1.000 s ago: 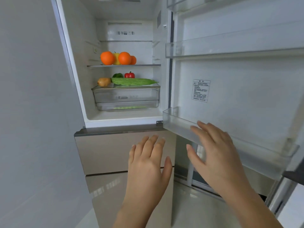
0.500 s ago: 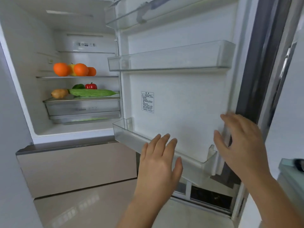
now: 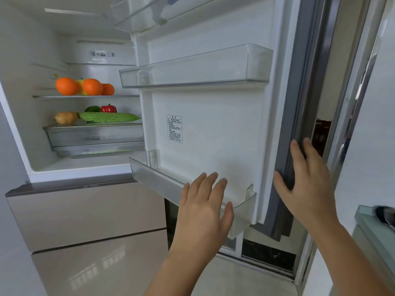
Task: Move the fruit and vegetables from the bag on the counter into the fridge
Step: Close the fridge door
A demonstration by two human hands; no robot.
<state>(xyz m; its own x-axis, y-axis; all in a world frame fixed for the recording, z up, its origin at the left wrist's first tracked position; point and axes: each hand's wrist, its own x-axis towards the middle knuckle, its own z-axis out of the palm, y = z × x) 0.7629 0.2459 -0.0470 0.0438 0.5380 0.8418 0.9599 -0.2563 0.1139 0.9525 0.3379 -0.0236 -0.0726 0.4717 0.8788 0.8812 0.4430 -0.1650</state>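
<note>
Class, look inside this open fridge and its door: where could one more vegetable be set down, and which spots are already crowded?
Free: the middle door bin, the lower door bin ahead of the left hand, and the fridge floor below the drawers. Crowded: the upper shelf with oranges, and the drawer top carrying the long green gourd, potato and peppers.

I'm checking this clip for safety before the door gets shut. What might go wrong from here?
1. The right hand lies on the door's edge gasket; its fingers may get pinched if the door swings shut.
2. The bitter gourd reaches toward the shelf's front; the lower door bin might knock it.
</note>
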